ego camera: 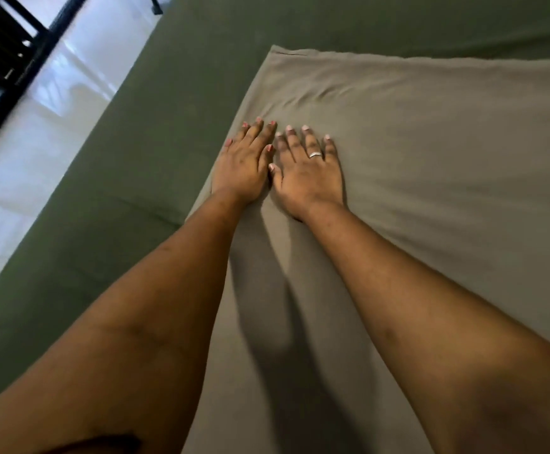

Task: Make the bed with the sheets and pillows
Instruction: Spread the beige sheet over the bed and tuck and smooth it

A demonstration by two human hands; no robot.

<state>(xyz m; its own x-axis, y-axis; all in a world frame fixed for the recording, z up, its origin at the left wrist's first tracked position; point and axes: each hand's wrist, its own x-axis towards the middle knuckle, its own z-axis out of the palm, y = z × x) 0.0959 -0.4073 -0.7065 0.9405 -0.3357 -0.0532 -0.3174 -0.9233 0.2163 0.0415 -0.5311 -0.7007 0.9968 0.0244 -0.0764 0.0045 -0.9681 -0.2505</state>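
Both hands lie flat, palms down, on a grey-brown cloth [414,158] spread over the bed. The left hand [244,165] sits close to the cloth's left edge with its fingers straight and held together. The right hand [306,173] is just beside it, fingers straight and slightly fanned, with a ring [315,155] on one of them. The two thumbs meet or nearly meet in the narrow gap between the hands; from here I cannot tell which. Neither hand pinches or grips anything. The cloth shows one far corner and a few soft creases beyond the fingertips, but its right side and near end run out of view, so it could be a pillow in its case or a folded sheet. Under it a green sheet [168,93] covers the mattress, stretched smooth, and is cut off at the top and bottom. To the left is a pale, shiny floor [37,142], blurred by glare. A dark frame [5,44] stands in the upper corner, too cropped to identify.
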